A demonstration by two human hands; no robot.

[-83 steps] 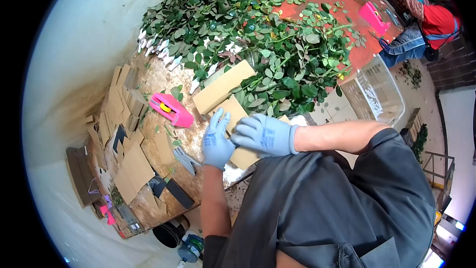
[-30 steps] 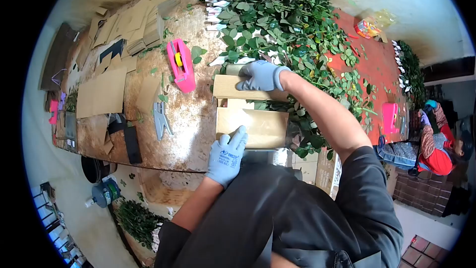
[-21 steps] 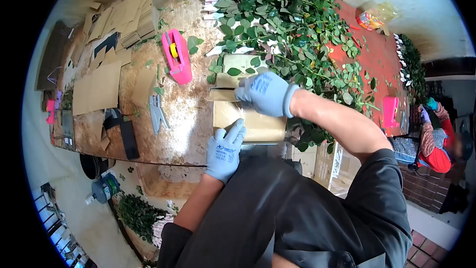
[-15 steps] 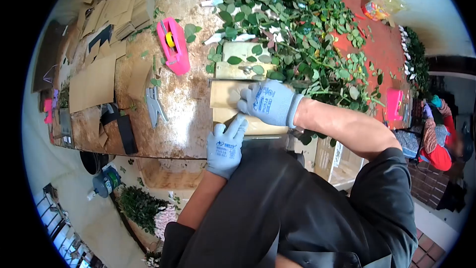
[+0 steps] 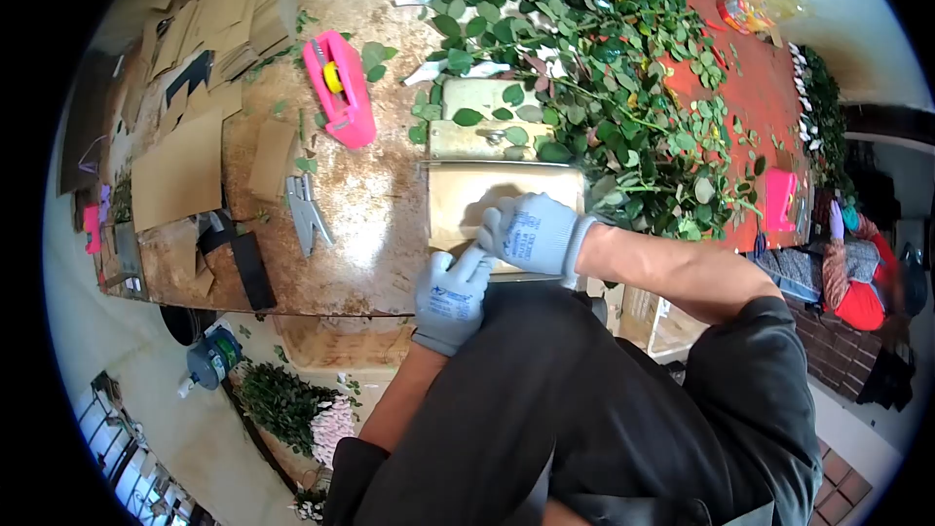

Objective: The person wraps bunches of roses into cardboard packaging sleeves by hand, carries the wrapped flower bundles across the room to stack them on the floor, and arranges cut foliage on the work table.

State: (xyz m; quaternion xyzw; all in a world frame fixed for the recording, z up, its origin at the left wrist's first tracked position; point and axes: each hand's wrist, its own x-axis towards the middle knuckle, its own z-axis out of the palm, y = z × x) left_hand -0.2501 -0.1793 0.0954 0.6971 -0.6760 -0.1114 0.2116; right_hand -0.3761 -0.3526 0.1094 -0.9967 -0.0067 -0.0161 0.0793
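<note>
Both my hands wear grey-blue gloves with printed backs. They meet over a tan cardboard sheet (image 5: 463, 197), which lies flat inside a metal-edged frame at the table's front edge. My right hand (image 5: 534, 234) is curled, fingertips turned down at the sheet; whatever they may grip is hidden. Beside it, my left hand (image 5: 453, 298) rests at the sheet's lower left corner. Its fingers are stretched toward the right hand's fingertips, and its thumb stands apart. Directly behind the sheet sits a pale metal plate (image 5: 467, 139) with a knob and loose leaves on it.
Leafy rose stems (image 5: 623, 107) heap behind and right of the frame, some with wrapped white heads. Leftward are a pink tape dispenser (image 5: 341, 93), a grey stapler (image 5: 307, 214) and stacked cardboard pieces (image 5: 248, 15). A co-worker in red (image 5: 859, 302) is at far right.
My right hand has drawn nearer to me, closing in on my left hand. More of the cardboard sheet shows, and the crease across it is no longer visible. The view has shifted slightly.
</note>
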